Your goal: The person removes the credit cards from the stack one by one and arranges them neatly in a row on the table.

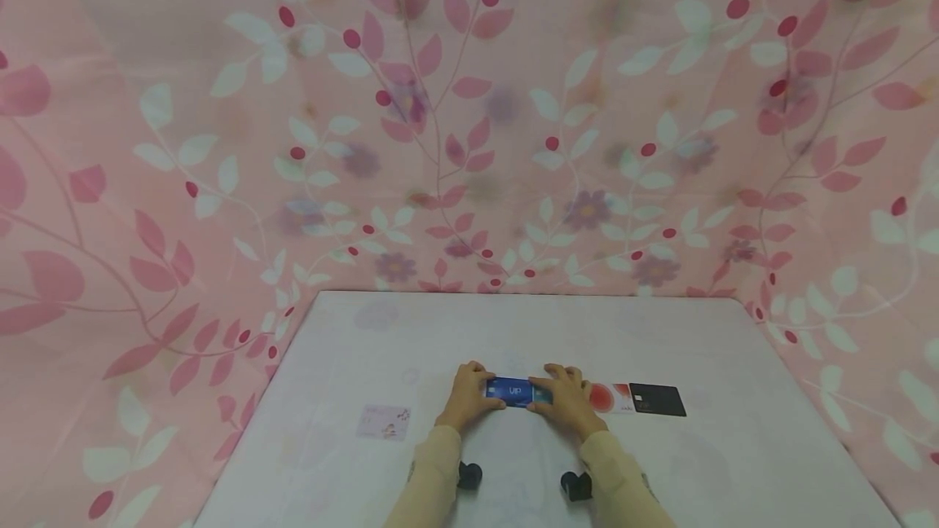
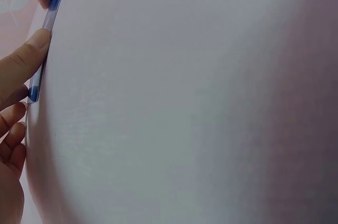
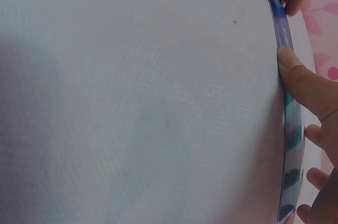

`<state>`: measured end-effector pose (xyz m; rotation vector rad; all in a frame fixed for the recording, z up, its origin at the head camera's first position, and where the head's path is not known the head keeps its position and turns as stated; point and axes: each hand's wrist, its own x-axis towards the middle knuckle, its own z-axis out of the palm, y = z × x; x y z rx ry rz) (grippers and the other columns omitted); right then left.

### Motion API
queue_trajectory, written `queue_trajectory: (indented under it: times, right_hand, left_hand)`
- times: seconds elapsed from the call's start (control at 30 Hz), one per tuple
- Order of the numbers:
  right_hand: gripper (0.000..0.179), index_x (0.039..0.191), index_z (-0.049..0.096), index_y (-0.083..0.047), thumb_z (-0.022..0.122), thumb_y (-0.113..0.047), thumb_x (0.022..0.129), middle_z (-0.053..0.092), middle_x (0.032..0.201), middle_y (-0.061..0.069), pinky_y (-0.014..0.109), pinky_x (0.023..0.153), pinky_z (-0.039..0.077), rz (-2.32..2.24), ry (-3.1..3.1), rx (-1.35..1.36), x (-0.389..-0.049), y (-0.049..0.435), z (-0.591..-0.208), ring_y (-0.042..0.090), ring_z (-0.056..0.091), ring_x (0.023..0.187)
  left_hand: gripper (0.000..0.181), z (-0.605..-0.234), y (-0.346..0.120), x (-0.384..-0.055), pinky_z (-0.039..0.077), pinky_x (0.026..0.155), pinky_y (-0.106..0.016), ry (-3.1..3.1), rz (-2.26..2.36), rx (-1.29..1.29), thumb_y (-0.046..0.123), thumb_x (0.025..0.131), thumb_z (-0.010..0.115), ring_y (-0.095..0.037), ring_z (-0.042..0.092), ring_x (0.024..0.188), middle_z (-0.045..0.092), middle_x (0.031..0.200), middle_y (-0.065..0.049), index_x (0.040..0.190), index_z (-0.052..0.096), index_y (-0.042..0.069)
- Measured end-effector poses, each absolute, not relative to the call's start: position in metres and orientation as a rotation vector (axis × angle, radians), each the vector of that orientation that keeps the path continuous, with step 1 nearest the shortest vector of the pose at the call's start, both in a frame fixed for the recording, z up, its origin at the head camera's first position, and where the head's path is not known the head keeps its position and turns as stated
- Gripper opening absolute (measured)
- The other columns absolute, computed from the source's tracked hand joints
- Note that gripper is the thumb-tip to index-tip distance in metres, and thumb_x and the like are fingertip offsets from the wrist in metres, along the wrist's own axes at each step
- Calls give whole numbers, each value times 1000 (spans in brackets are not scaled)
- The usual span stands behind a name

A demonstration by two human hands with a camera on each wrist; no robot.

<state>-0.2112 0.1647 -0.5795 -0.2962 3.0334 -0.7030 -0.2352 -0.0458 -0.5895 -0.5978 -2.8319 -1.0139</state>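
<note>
A blue card marked "VIP" (image 1: 509,391) lies flat on the white table between both hands. My left hand (image 1: 467,396) holds its left end, with the thumb at the near edge and the index finger at the far edge. My right hand (image 1: 568,399) holds the card's right end the same way, its fingertips right at the seam with a teal card (image 1: 541,394). That teal card is mostly hidden under the right hand. In the right wrist view, its striped surface (image 3: 292,152) continues in line with the blue card.
Right of my right hand, a white card with red circles (image 1: 610,398) and a black card (image 1: 657,399) continue the row. A pale pink card (image 1: 385,422) lies apart at the left. Floral cloth (image 1: 469,145) rises behind the table (image 1: 528,328).
</note>
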Motion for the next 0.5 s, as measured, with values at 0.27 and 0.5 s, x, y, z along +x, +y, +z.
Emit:
queue_trajectory:
  times: [0.27, 0.5]
  right_hand:
    - [54, 121, 65, -15, 78, -37, 73, 46, 135, 17, 61, 88, 30, -709, 3024, -270, -213, 165, -580, 44, 30, 120]
    - [52, 121, 65, -17, 77, -38, 74, 46, 135, 18, 62, 88, 29, -703, 3024, -267, -211, 163, -578, 45, 31, 119]
  left_hand:
    - [56, -593, -47, -237, 44, 85, -38, -2848, -1059, -574, 27, 66, 85, -22, 44, 94, 52, 100, -7, 109, 67, -3]
    - [55, -595, -46, -237, 43, 83, -37, -2827, -1053, -576, 26, 65, 86, -22, 43, 93, 52, 98, -7, 108, 67, -3]
